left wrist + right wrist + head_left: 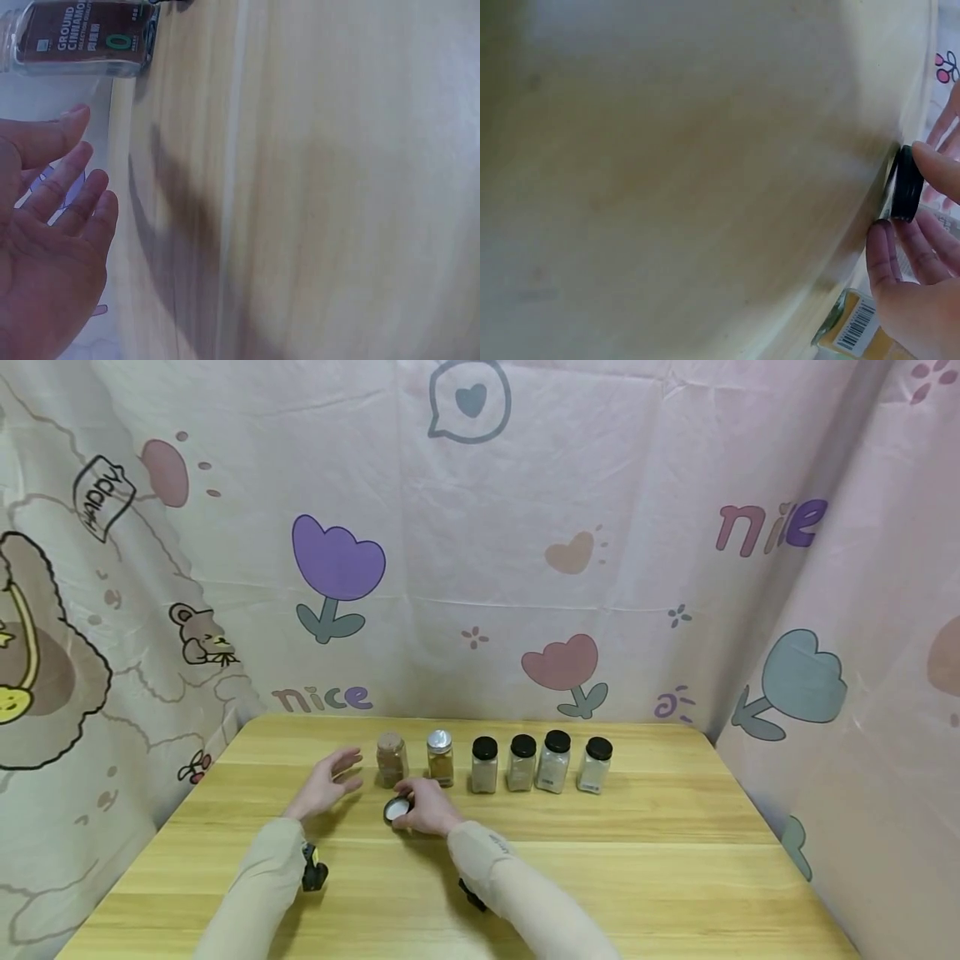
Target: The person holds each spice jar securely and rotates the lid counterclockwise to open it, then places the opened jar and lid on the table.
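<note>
My right hand (pixel 429 807) pinches a black jar lid (pixel 397 811) between thumb and fingers, low over the wooden table, with its white inner side facing up. In the right wrist view the lid (pixel 908 184) appears edge-on against the fingers; whether it touches the table I cannot tell. Just behind it stands a ground cinnamon jar (pixel 392 762), upright, its top without a black lid. To the left of that jar my left hand (pixel 330 785) hovers with relaxed fingers, apart from the jar and holding nothing. Its palm and the cinnamon label (pixel 82 34) show in the left wrist view.
Right of the cinnamon jar stands a silver-capped jar (pixel 440 760) of yellow-brown powder. Several black-lidded jars, among them one at the right end (pixel 595 766), continue the row. A printed curtain (pixel 465 527) hangs behind the wooden table (pixel 637 877).
</note>
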### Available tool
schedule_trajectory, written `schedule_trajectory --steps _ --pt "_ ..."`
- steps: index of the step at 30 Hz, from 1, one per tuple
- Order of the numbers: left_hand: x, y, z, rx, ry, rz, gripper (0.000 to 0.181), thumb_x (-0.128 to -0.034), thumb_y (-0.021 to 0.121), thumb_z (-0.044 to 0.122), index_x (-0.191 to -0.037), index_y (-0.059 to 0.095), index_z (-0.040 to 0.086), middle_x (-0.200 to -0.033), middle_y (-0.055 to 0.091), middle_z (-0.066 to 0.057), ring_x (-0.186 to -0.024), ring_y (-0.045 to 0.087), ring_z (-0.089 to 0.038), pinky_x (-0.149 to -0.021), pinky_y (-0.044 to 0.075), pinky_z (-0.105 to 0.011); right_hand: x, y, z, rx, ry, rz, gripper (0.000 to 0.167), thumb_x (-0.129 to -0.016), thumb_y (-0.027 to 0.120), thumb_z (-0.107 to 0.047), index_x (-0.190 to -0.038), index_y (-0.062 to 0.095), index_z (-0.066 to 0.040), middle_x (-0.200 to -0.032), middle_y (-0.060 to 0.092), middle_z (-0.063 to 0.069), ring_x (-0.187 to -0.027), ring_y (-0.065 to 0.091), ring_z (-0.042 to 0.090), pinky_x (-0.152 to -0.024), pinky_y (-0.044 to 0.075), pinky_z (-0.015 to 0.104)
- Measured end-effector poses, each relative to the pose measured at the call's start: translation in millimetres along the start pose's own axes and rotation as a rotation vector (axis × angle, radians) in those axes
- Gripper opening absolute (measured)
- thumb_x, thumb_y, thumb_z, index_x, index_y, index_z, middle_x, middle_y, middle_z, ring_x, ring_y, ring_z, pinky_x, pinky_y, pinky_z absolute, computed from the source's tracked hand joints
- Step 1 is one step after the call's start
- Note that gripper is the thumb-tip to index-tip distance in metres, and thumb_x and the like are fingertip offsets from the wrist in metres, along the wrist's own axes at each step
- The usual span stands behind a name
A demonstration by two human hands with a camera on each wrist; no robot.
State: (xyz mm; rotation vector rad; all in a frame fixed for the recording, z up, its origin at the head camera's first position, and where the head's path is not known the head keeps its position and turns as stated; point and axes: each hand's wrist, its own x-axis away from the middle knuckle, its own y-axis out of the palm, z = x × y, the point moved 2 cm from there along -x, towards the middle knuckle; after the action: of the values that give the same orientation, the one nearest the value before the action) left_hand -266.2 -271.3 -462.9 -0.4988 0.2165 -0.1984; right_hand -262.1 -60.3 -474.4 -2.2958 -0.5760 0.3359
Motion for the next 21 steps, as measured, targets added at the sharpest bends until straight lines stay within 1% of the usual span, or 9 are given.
schedule_trajectory --steps 4,9,13,16,21 --pt "2.3 0.2 -1.9 -0.025 0.001 0.009 0.058 -0.0947 0.057 -0.01 -0.145 0.03 -0.019 -0.145 0.039 -0.044 -0.134 0.042 -0.06 -0.113 0.04 -0.061 -2.6 3.5 -0.9 0.068 0.007 0.017 0.051 -0.076 0.088 -0.013 -0.123 0.067 -0.006 -0.117 0.072 0.008 -0.104 0.067 0.019 -0.089 0.056 0.022" --pt "4.2 0.6 -1.5 -0.047 0.002 0.022 0.056 -0.0944 0.057 -0.011 -0.144 0.032 -0.019 -0.143 0.042 -0.044 -0.134 0.043 -0.059 -0.116 0.035 -0.063 -5.6 7.4 -3.2 0.133 -0.003 0.047 0.049 -0.077 0.088 -0.016 -0.121 0.068 -0.008 -0.117 0.074 0.005 -0.107 0.068 0.018 -0.09 0.056 0.022" --pt "5.8 0.5 -2.3 -0.052 -0.007 0.02 0.056 -0.0951 0.056 -0.011 -0.144 0.032 -0.019 -0.143 0.042 -0.044 -0.134 0.042 -0.058 -0.117 0.034 -0.065 -6.9 9.8 -5.4 0.159 0.005 0.061 0.049 -0.077 0.089 -0.019 -0.121 0.068 -0.009 -0.117 0.074 0.005 -0.107 0.068 0.018 -0.092 0.056 0.023" --pt "6.2 0.2 -4.3 -0.051 -0.006 0.016 0.056 -0.0951 0.056 -0.011 -0.145 0.031 -0.019 -0.143 0.042 -0.044 -0.134 0.042 -0.059 -0.116 0.035 -0.065 -6.8 10.8 -7.1 0.166 0.011 0.067 0.05 -0.077 0.089 -0.019 -0.121 0.068 -0.009 -0.118 0.074 0.005 -0.107 0.068 0.018 -0.092 0.056 0.024" --pt "7.5 1.0 -6.4 -0.054 -0.011 0.011 0.056 -0.0955 0.055 -0.011 -0.145 0.031 -0.018 -0.144 0.042 -0.043 -0.135 0.042 -0.058 -0.115 0.036 -0.064 -6.8 11.9 -8.3 0.201 0.006 0.093 0.048 -0.077 0.089 -0.021 -0.118 0.069 -0.01 -0.116 0.074 0.005 -0.105 0.069 0.017 -0.088 0.056 0.023"
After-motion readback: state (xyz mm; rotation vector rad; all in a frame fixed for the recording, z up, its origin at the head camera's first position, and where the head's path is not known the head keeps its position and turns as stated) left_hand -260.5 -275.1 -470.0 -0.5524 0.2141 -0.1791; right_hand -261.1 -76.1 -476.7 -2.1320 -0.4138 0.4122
